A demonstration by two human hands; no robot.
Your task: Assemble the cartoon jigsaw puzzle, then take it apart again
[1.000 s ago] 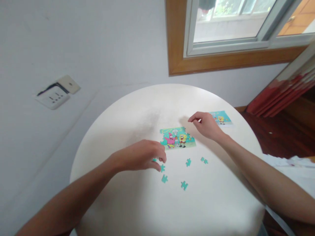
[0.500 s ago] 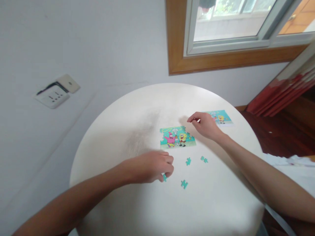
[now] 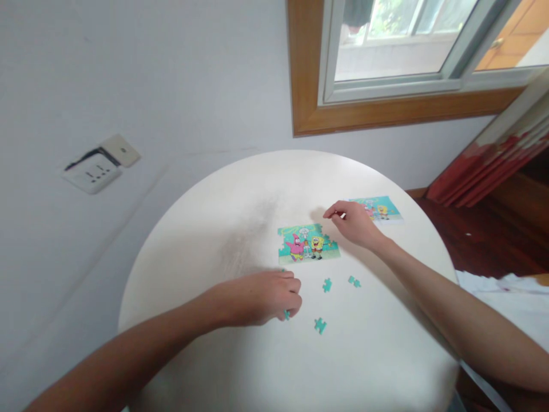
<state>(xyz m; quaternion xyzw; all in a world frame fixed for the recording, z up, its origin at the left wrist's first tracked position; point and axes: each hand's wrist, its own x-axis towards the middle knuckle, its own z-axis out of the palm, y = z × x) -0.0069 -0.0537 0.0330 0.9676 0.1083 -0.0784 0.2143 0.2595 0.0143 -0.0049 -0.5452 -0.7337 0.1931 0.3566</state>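
Note:
A partly joined jigsaw puzzle (image 3: 306, 246) with cartoon figures lies flat on the round white table (image 3: 377, 349). Just in front of it, my left hand (image 3: 270, 294) is closed, palm down, with a teal puzzle piece (image 3: 287, 315) showing at its fingertips. My right hand (image 3: 354, 223) hovers by the puzzle's far right corner, thumb and fingers pinched; anything between them is too small to make out. Nearer to me lie loose teal pieces: one puzzle piece (image 3: 327, 285), a narrow piece (image 3: 354, 281) to its right, and another piece (image 3: 319, 325) below.
A printed reference picture (image 3: 384, 210) lies behind my right hand, partly covered by it. The far table edge stands close to the wall, which has a socket (image 3: 92, 171) at the left. A window (image 3: 394, 51) and a red curtain (image 3: 476, 166) are at the right.
My left fingers have drawn together around the puzzle piece near them. My right hand stays almost in place. The whole view has shifted slightly.

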